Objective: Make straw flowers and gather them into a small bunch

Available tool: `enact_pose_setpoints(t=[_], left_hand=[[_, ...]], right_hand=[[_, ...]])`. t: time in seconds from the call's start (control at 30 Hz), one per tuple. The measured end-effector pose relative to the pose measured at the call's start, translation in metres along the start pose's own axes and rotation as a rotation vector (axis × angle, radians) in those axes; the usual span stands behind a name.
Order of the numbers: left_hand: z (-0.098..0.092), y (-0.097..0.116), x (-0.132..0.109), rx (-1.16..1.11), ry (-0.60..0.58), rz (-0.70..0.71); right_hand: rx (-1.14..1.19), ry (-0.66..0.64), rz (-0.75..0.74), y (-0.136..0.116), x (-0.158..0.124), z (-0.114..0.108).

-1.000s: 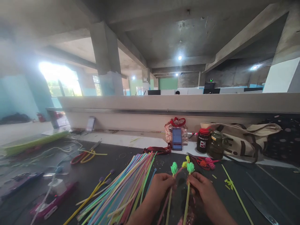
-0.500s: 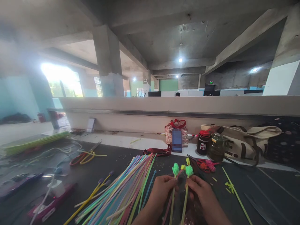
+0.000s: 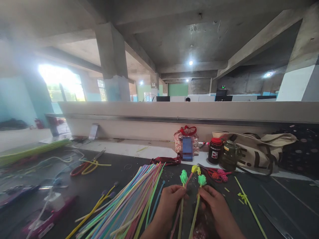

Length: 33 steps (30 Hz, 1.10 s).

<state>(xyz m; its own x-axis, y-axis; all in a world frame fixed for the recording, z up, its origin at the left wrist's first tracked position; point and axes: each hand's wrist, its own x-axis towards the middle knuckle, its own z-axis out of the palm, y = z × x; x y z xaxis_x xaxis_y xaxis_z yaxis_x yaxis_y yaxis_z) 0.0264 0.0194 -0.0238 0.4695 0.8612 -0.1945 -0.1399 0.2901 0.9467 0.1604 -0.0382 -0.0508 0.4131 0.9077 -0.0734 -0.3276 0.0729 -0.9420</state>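
Note:
My left hand [image 3: 171, 199] pinches yellow-green stems near the bottom centre, topped by a green pipe-cleaner flower [image 3: 183, 177]; a pink stem runs through the same grip. Close to its right, my right hand [image 3: 211, 199] is closed on the stem of a second green flower [image 3: 202, 180]. Two small yellow buds [image 3: 195, 169] stand between and just above the green flowers. The hands are apart, with both green heads upright above the fingertips. To the left of my left hand lies a wide bundle of pastel pipe cleaners [image 3: 132, 202].
Red-handled scissors [image 3: 83, 167] lie at the left, near a pink power strip [image 3: 47, 219]. A patterned bag, a phone [image 3: 187, 148], a red-lidded jar [image 3: 215, 151], a glass bottle [image 3: 228, 156] and a canvas bag [image 3: 254, 156] stand behind. Pink flowers [image 3: 221, 175] and a blade [image 3: 274, 220] are at right.
The two green flower heads are slightly farther apart, the left one higher. The yellow buds now sit close together between them. The whole view has shifted slightly.

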Motion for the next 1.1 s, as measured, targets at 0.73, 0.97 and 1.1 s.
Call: enact_pose_setpoints(t=[0.73, 0.97, 1.1], left_hand=[[0.01, 0.022, -0.013, -0.17, -0.045, 0.16], [-0.001, 0.042, -0.02, -0.212, 0.036, 0.116], [-0.007, 0.056, -0.022, -0.252, -0.036, 0.185]], right_hand=[[-0.139, -0.086, -0.148, -0.075, 0.003, 0.061], [-0.172, -0.055, -0.149, -0.098, -0.016, 0.054], [-0.256, -0.129, -0.033, -0.097, -0.034, 0.05]])
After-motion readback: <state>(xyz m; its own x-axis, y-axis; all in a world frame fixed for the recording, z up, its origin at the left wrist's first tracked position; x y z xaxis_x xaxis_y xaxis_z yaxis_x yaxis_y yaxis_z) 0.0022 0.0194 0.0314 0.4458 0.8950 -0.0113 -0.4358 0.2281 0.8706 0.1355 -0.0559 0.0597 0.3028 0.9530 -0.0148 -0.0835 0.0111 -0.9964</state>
